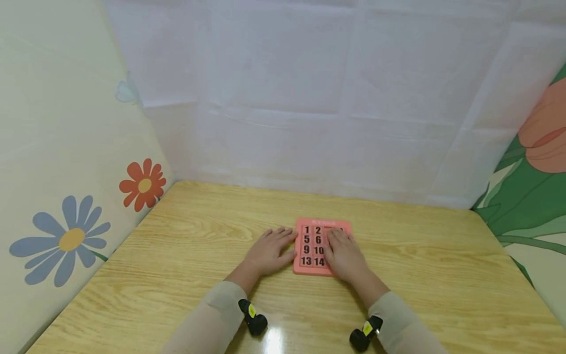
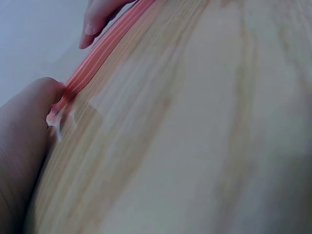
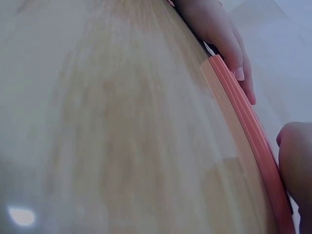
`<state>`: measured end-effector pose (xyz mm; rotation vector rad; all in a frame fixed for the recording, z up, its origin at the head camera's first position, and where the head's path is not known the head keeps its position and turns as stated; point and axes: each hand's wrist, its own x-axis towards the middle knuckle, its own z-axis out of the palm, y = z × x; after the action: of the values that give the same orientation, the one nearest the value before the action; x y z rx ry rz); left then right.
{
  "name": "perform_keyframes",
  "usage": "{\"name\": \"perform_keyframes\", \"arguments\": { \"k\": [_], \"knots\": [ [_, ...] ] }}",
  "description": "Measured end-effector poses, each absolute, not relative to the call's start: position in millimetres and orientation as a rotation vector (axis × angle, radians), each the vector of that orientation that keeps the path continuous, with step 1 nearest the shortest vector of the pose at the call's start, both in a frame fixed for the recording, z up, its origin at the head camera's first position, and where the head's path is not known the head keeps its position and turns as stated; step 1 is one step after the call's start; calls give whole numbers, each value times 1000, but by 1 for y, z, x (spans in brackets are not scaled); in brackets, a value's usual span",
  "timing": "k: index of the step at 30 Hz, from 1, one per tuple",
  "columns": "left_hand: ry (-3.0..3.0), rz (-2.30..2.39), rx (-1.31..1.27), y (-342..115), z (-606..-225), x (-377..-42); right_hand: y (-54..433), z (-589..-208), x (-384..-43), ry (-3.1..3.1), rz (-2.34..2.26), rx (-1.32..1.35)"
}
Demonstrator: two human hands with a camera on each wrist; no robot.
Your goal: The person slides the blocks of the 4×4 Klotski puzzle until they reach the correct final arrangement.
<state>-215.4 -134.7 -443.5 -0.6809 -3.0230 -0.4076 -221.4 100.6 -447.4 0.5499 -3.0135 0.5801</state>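
A pink number slide puzzle (image 1: 309, 271) with black-numbered tiles lies flat on the wooden table. My left hand (image 1: 268, 251) is at its left edge, fingers fairly straight, with the thumb tip touching or nearly touching the frame. Over the right part of the puzzle lies my right hand (image 1: 344, 253), its fingertips resting on the tiles near the top. That hand hides most of the right-hand columns. A dark gap shows in the top row beside its fingers. In the left wrist view, the puzzle's side (image 2: 92, 63) runs between the two hands; the right wrist view also shows this side (image 3: 243, 122).
The wooden table (image 1: 177, 236) extends around the puzzle on all sides. Behind it hangs a white cloth (image 1: 283, 98). Flower-patterned panels stand at the left (image 1: 70, 123) and right (image 1: 535, 206). Each sleeve carries a black wrist camera (image 1: 255, 322).
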Motion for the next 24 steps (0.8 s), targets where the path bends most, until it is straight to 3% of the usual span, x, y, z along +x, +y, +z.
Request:
{"name": "perform_keyframes", "arguments": {
  "k": [24],
  "knots": [
    [-3036, -420, -662, -134, -446, -218, 107, -449, -223, -3027, 605, 475]
  ]
}}
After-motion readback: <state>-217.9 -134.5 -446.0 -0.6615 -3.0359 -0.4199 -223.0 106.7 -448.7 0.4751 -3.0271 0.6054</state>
